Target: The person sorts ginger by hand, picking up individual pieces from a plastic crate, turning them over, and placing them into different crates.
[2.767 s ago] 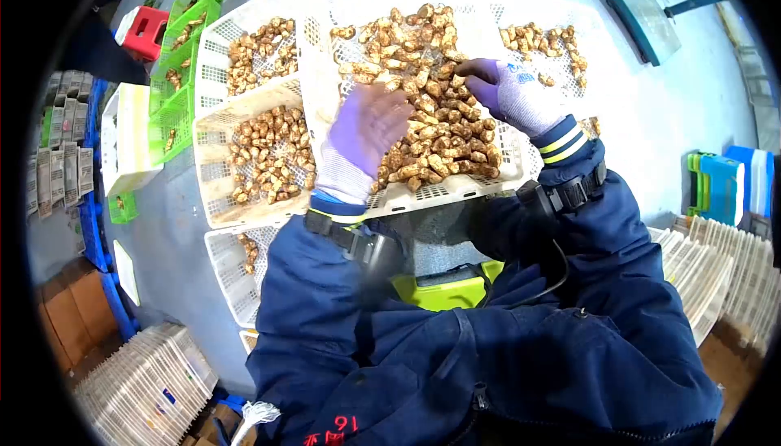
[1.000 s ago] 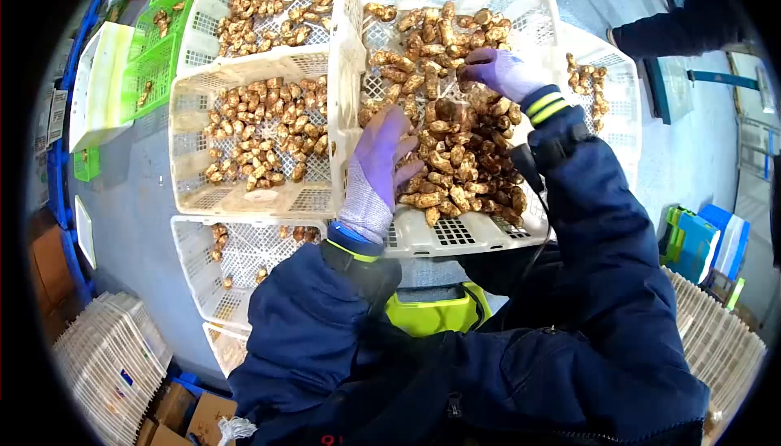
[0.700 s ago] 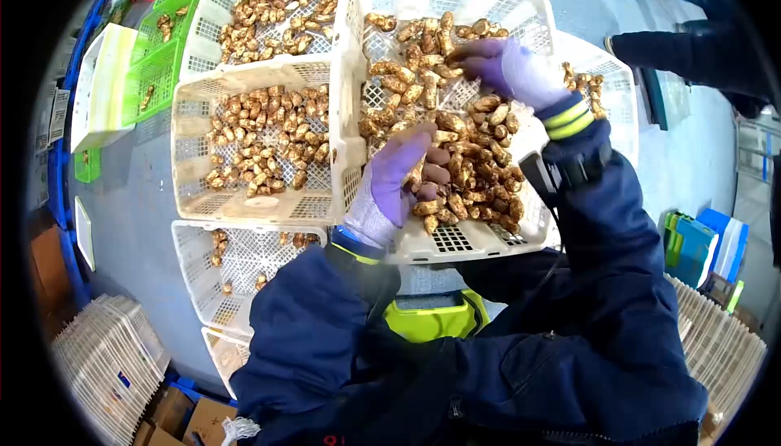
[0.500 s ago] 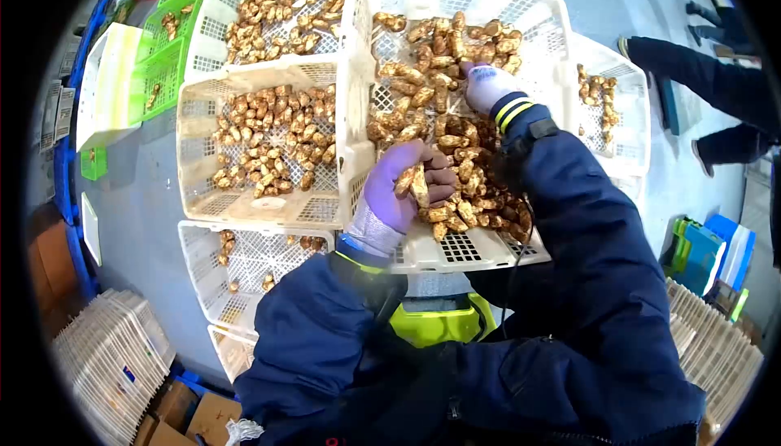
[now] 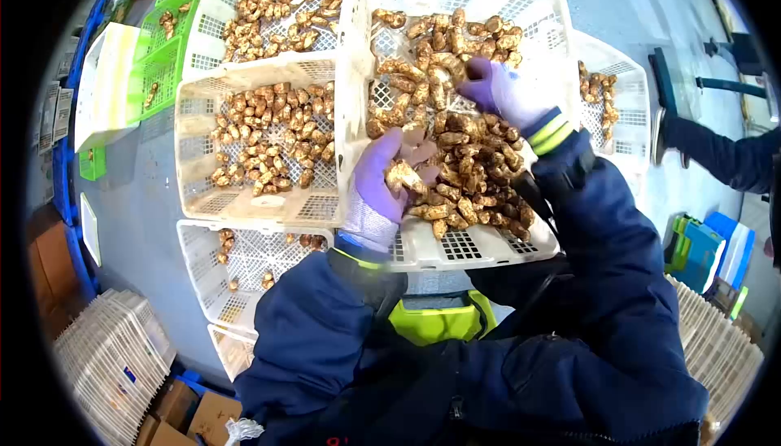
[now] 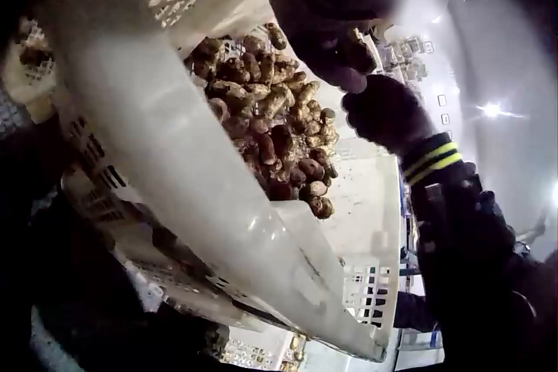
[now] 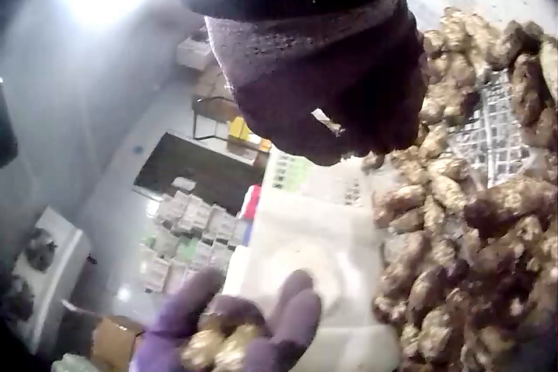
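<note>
Brown knobbly roots (image 5: 468,161) lie heaped in the large white crate (image 5: 439,260). My gloved left hand (image 5: 378,190), palm up over its near left part, curls round light brown roots (image 5: 404,176); in the right wrist view this hand (image 7: 240,328) cups two of them (image 7: 234,348). The left wrist view shows my left hand (image 6: 336,14) close to my right hand (image 6: 388,115). My right hand (image 5: 503,94) is over the crate's right half, thumb side beside roots; its fingers look bent in the right wrist view (image 7: 323,84), with their tips hidden.
Left of the large crate stand white crates of roots (image 5: 183,153) and a sparsely filled one (image 5: 191,271). Another (image 5: 643,96) is at its right. Green baskets (image 5: 154,80) stand far left, stacked crates (image 5: 114,348) lower left. Someone's leg (image 5: 716,149) shows at far right.
Since half a second ago, my right hand has come up from the roots and shifted slightly right. My left hand has tilted the roots it holds. The other person's legs have moved.
</note>
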The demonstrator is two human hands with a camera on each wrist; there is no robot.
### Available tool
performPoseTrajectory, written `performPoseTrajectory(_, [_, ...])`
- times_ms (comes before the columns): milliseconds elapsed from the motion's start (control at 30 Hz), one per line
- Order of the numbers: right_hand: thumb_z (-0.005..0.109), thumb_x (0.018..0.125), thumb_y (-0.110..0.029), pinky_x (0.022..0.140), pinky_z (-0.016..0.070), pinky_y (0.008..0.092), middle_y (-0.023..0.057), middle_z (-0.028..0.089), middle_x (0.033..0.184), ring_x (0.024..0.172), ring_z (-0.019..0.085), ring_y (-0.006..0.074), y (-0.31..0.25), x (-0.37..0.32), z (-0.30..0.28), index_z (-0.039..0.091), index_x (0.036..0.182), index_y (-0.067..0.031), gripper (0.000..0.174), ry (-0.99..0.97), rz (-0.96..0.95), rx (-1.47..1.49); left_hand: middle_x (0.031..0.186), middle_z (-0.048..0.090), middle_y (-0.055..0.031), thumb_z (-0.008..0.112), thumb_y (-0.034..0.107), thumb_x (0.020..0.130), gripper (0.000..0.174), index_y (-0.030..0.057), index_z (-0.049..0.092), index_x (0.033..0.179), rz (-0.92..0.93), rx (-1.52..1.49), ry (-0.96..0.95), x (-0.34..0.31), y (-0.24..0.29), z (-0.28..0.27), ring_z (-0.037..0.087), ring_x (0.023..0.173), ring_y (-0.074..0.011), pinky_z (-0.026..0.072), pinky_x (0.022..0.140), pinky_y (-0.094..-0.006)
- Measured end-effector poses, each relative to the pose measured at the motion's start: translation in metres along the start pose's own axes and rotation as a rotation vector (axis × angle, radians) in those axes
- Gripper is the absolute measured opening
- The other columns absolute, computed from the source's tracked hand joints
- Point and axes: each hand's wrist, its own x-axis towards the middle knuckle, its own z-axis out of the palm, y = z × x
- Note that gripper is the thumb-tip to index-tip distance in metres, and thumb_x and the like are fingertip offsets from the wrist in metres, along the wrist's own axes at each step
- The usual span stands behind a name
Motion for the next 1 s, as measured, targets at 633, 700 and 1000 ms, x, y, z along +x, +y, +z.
performPoseTrajectory(633, [0.06, 0.081, -0.022, 0.097, 0.0471, 0.041, 0.0197, 0.037, 0.144, 0.114, 0.057, 0.0354, 0.025, 0.045, 0.03, 0.049, 0.135, -0.0159, 0.055, -0.096, -0.336, -0.469, 0.111, 0.059, -0.017, 0.054, 0.019, 0.094, 0.032, -0.0005, 0.049, 0.119, -0.245, 0.029, -0.321, -0.003, 0.014, 0.013, 0.065, 0.098, -0.0283, 0.0581, 0.079, -0.04])
performPoseTrajectory(700, [0.061, 0.084, -0.025, 0.091, 0.0498, 0.0403, 0.019, 0.043, 0.141, 0.108, 0.06, 0.0345, 0.024, 0.002, 0.028, 0.053, 0.131, -0.0152, 0.049, -0.344, -0.335, -0.574, 0.119, 0.056, -0.0178, 0.053, 0.019, 0.095, 0.034, 0.0002, 0.048, 0.123, -0.268, 0.063, -0.332, -0.005, 0.015, 0.017, 0.064, 0.1, -0.0281, 0.0579, 0.08, -0.0383])
performPoseTrajectory(1000, [0.052, 0.088, -0.013, 0.07, 0.053, 0.0364, 0.0161, 0.069, 0.087, 0.076, 0.066, 0.0267, 0.048, 0.046, -0.043, 0.064, 0.119, -0.012, 0.033, 0.261, -0.211, -0.52, 0.111, 0.056, -0.0134, 0.062, 0.017, 0.087, 0.04, 0.0004, 0.051, 0.121, -0.121, 0.192, -0.333, -0.01, 0.004, 0.013, 0.064, 0.099, -0.0261, 0.0561, 0.083, -0.0357])
